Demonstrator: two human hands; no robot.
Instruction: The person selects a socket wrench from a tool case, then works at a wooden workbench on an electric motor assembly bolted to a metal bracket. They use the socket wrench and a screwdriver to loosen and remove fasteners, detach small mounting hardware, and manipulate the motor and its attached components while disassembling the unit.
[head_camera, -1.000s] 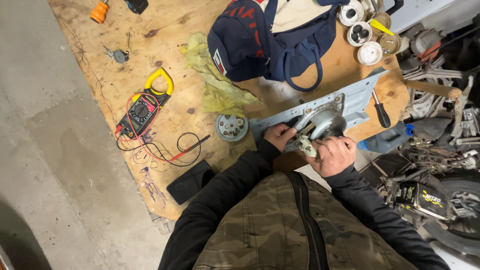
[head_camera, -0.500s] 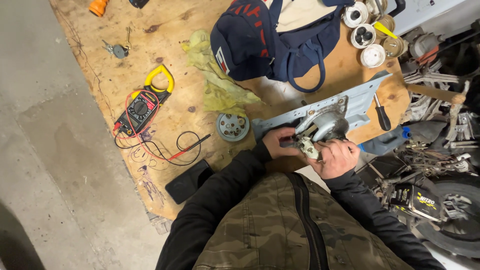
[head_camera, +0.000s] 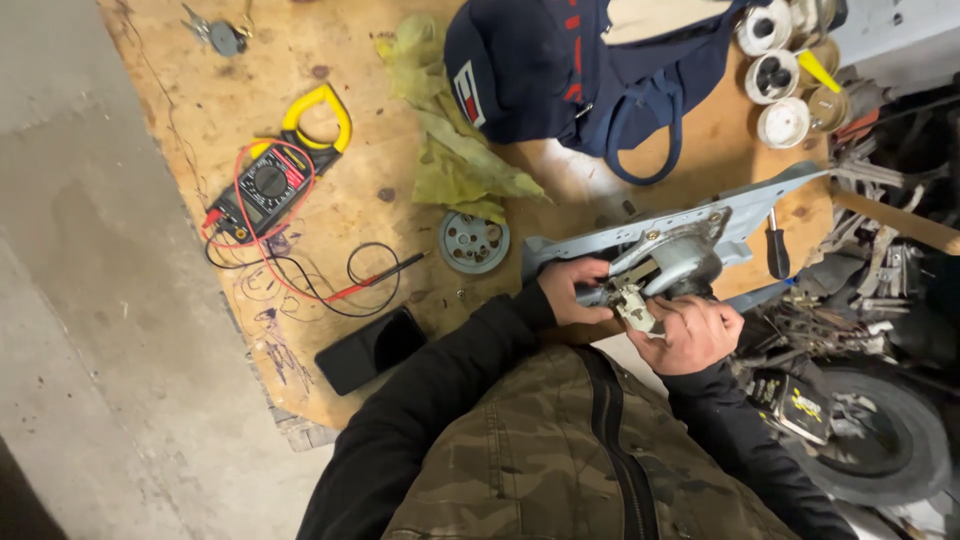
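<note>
Scuffed plywood worktop (head_camera: 330, 180) beside grey concrete floor (head_camera: 90, 330).

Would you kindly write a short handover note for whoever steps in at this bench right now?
Left hand: gripping the near end of the grey motor assembly.
Right hand: fingers on the small pale connector at the motor's underside.
Assembly lies on the plywood board, screwdriver beside it, round pulley and clamp meter to the left.
Connector remains attached to the motor; meter leads lie unconnected.
</note>
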